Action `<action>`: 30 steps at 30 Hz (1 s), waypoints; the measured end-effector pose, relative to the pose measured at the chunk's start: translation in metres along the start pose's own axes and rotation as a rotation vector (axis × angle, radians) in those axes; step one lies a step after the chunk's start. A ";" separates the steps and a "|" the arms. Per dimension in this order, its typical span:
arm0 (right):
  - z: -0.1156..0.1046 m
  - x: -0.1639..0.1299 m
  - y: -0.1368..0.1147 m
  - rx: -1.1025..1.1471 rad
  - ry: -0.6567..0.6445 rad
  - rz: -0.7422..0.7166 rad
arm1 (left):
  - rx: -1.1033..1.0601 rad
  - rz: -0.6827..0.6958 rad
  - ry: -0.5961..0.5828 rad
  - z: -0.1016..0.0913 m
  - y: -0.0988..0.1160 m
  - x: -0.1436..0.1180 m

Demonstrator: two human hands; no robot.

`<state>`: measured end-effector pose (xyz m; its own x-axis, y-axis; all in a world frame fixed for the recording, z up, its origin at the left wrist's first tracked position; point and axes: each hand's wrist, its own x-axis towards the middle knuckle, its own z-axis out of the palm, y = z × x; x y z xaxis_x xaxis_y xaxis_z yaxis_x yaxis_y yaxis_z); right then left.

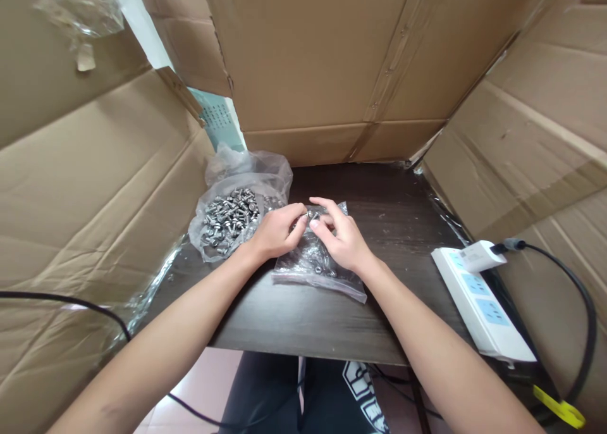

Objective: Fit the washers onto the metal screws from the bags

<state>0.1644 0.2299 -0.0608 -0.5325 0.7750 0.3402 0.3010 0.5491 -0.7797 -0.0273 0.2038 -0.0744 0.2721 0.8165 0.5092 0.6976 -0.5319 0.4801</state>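
My left hand (281, 231) is closed in a pinch, with the head of a small metal bolt (310, 214) at its thumb and index fingertips. Facing it, my right hand (345, 239) has its thumb and curled fingers at the bolt's other end, while its index finger stretches out above. Fingers partly hide the bolt. Beneath both hands lies a clear zip bag (303, 261) with small metal parts inside, its zip edge toward me. To the left of my left hand, an open plastic bag (199, 222) holds a heap of metal bolts (232, 216).
Cardboard walls (308, 54) enclose the dark wooden table (303, 320) at the back and sides. A white power strip (484, 304) with a plugged-in adapter (478, 255) lies on the right. Black cables (588, 314) run at both sides.
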 end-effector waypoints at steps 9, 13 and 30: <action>0.004 0.000 0.003 -0.213 0.048 0.004 | 0.085 -0.010 0.123 0.004 -0.006 -0.001; 0.002 0.001 0.002 -0.117 0.091 -0.014 | 0.061 0.047 0.064 0.003 -0.004 -0.001; 0.007 0.002 0.009 -0.072 0.077 -0.070 | 0.106 0.162 0.008 0.006 -0.005 -0.001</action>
<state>0.1605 0.2342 -0.0705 -0.4924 0.7544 0.4340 0.3226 0.6214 -0.7140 -0.0273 0.2070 -0.0812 0.3815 0.7204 0.5791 0.7113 -0.6289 0.3138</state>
